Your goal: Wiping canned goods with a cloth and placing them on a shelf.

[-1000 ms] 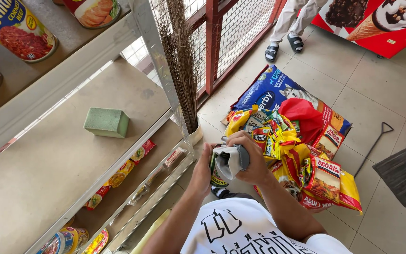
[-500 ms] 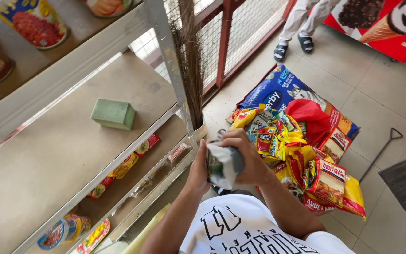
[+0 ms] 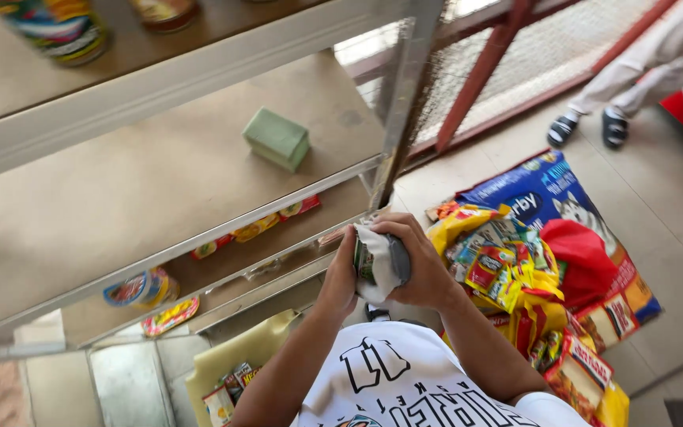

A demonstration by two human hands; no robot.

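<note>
Can (image 3: 381, 261) wrapped in white cloth, mid-wipe, not yet shelved; near shelf (image 3: 120, 205) bare but for a green block (image 3: 277, 139). Right hand (image 3: 416, 265) curled over cloth and can, fingers closed around both. Left hand (image 3: 340, 273) pressed against the can's left side, just below the shelf edge.

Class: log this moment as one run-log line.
left hand: steadies can | right hand: wraps white cloth round can | green block: on shelf
</note>
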